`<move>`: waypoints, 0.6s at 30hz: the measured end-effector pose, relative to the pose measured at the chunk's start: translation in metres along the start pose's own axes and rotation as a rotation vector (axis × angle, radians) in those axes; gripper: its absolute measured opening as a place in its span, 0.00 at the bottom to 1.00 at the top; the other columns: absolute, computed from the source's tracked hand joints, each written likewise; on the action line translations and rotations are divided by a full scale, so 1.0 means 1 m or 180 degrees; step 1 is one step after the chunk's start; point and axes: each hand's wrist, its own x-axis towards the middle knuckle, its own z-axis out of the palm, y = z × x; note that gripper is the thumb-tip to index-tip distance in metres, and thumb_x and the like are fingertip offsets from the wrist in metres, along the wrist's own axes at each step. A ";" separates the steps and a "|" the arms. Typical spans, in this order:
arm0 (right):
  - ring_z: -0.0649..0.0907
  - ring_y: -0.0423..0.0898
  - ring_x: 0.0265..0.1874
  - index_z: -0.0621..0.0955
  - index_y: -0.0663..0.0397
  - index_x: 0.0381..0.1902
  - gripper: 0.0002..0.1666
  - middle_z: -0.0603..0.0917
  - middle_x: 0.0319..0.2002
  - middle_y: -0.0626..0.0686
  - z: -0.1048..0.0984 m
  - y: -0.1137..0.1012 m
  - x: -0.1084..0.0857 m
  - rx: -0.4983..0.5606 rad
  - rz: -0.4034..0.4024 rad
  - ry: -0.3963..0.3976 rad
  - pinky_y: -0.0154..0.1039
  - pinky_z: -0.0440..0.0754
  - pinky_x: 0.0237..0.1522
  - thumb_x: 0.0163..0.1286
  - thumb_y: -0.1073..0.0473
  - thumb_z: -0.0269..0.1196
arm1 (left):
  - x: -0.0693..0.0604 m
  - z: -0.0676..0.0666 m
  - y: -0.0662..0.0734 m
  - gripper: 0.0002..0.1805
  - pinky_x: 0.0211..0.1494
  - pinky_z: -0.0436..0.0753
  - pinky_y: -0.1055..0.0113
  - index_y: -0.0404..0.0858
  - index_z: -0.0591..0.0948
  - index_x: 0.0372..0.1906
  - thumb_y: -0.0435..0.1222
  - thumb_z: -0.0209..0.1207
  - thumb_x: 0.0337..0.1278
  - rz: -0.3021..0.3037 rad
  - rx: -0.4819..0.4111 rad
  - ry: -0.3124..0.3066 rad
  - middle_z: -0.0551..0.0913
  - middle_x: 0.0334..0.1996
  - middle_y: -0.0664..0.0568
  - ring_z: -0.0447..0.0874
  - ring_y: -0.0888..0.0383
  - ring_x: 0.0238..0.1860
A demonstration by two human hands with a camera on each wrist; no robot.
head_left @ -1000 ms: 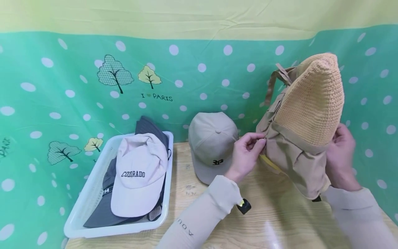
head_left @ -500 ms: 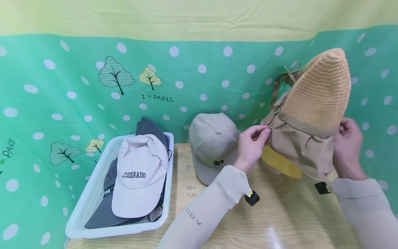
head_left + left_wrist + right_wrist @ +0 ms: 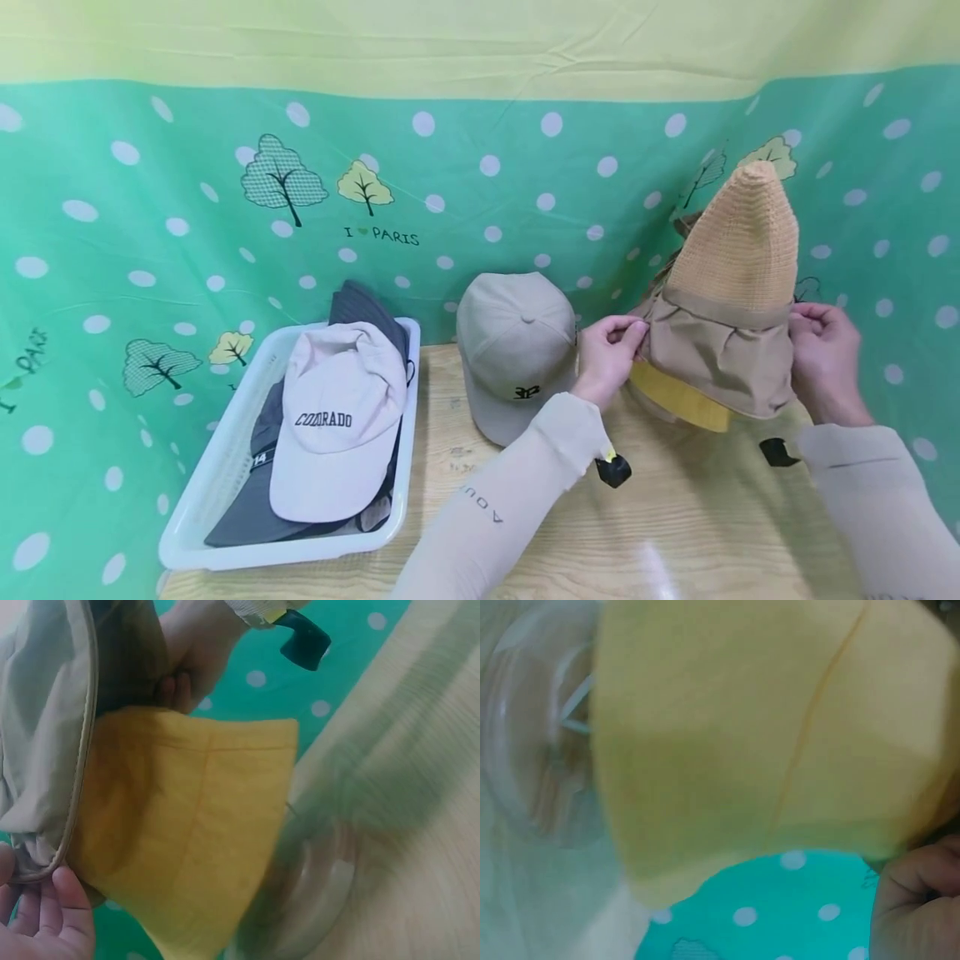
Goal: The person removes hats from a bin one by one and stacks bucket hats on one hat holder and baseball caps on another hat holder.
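A sun hat [image 3: 712, 362] has a pointed, tan knitted crown and a drooping khaki cloth brim. My left hand [image 3: 607, 354] pinches the brim's left edge, and my right hand [image 3: 828, 362] grips its right side. Below the brim shows a curved yellow piece [image 3: 187, 802] with stitched seams, partly hidden inside the hat. Beneath that, a clear round base [image 3: 322, 900] stands on the table. At lower left of the left wrist view, finger and thumb hold the brim's piped edge [image 3: 79, 742]. The right wrist view shows only part of the right hand, at its lower right.
Left of the hat stands a khaki baseball cap [image 3: 517, 333]. A white basket [image 3: 176, 517] at left holds a pale COLORADO cap [image 3: 337, 433] over darker hats. A green dotted cloth [image 3: 465, 192] hangs behind the wooden table [image 3: 480, 492].
The sun hat first rises slightly, then comes down, its crown tip swinging left to stand more upright. More of the yellow piece shows under the brim. Both hands keep their hold.
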 end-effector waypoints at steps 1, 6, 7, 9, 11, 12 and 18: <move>0.76 0.33 0.22 0.74 0.52 0.37 0.05 0.78 0.26 0.41 -0.002 0.004 0.001 -0.0035 0.0037 -0.0001 0.23 0.74 0.20 0.69 0.65 0.52 | 0.000 0.000 -0.002 0.04 0.35 0.83 0.48 0.33 0.85 0.35 0.31 0.63 0.57 -0.0027 -0.0013 0.0021 0.82 0.22 0.53 0.77 0.61 0.19; 0.75 0.32 0.27 0.73 0.48 0.38 0.05 0.76 0.31 0.40 -0.009 0.029 0.005 -0.0314 0.0261 -0.0092 0.22 0.74 0.23 0.70 0.64 0.51 | 0.000 -0.001 -0.013 0.03 0.30 0.83 0.60 0.34 0.85 0.33 0.31 0.63 0.57 -0.0276 -0.0008 0.0187 0.83 0.22 0.50 0.76 0.61 0.19; 0.74 0.32 0.27 0.73 0.47 0.38 0.05 0.76 0.31 0.39 -0.010 0.035 0.005 -0.0350 0.0280 -0.0122 0.22 0.74 0.24 0.69 0.64 0.51 | 0.000 -0.001 -0.015 0.03 0.28 0.82 0.64 0.34 0.85 0.32 0.30 0.63 0.57 -0.0348 0.0013 0.0248 0.83 0.22 0.50 0.76 0.61 0.19; 0.74 0.31 0.28 0.72 0.46 0.38 0.07 0.75 0.31 0.37 -0.011 0.048 0.004 -0.0493 0.0261 -0.0184 0.21 0.74 0.25 0.69 0.65 0.51 | -0.001 0.000 -0.020 0.02 0.25 0.79 0.69 0.35 0.85 0.31 0.30 0.64 0.56 -0.0499 0.0068 0.0366 0.82 0.21 0.51 0.75 0.62 0.18; 0.74 0.30 0.29 0.72 0.46 0.38 0.08 0.76 0.29 0.35 -0.011 0.059 0.003 -0.0514 0.0234 -0.0253 0.21 0.74 0.26 0.68 0.66 0.50 | -0.003 0.001 -0.024 0.02 0.23 0.77 0.71 0.35 0.85 0.30 0.30 0.64 0.55 -0.0620 0.0150 0.0470 0.82 0.20 0.53 0.74 0.62 0.16; 0.74 0.30 0.29 0.72 0.47 0.38 0.09 0.76 0.28 0.36 -0.010 0.065 0.002 -0.0408 0.0240 -0.0270 0.21 0.74 0.27 0.67 0.67 0.50 | -0.004 0.001 -0.026 0.02 0.22 0.77 0.72 0.34 0.85 0.30 0.30 0.64 0.55 -0.0663 0.0187 0.0509 0.81 0.20 0.53 0.73 0.63 0.16; 0.73 0.33 0.26 0.70 0.52 0.41 0.07 0.73 0.31 0.40 -0.009 0.090 0.002 -0.0777 0.0364 -0.0423 0.27 0.74 0.23 0.70 0.65 0.45 | -0.005 -0.003 -0.040 0.02 0.24 0.74 0.73 0.38 0.85 0.29 0.31 0.64 0.55 -0.0711 0.0646 0.0672 0.80 0.20 0.58 0.73 0.65 0.19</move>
